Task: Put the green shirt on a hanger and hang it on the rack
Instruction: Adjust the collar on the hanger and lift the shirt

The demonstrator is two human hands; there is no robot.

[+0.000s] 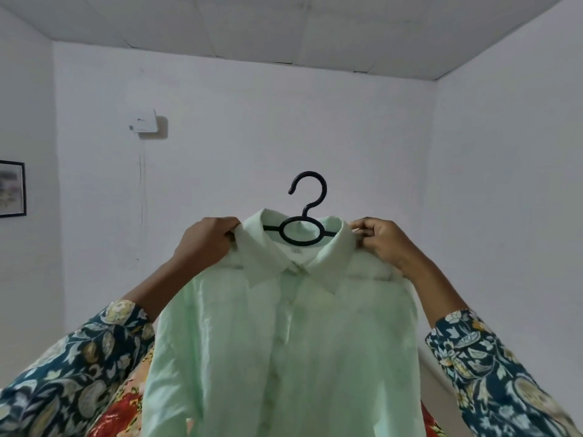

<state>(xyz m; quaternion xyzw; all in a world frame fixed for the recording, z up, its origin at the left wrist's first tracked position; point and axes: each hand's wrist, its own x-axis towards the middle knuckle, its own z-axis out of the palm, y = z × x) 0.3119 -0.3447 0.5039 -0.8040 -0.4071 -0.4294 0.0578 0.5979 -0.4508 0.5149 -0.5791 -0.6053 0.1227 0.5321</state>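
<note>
The left hand [206,239] and right hand [383,242] each pinched a shoulder of the green shirt [284,342], apparently over the black hanger [301,230] between them.

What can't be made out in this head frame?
Rack: outside the head view.
Hanger arms: hidden inside the green shirt; only hook and ring show.
Shirt hem: cut off by bottom edge.
Left hand and right hand fingertips: partly buried in shoulder fabric.
Framed picture: cut by left edge, blurred.
</note>
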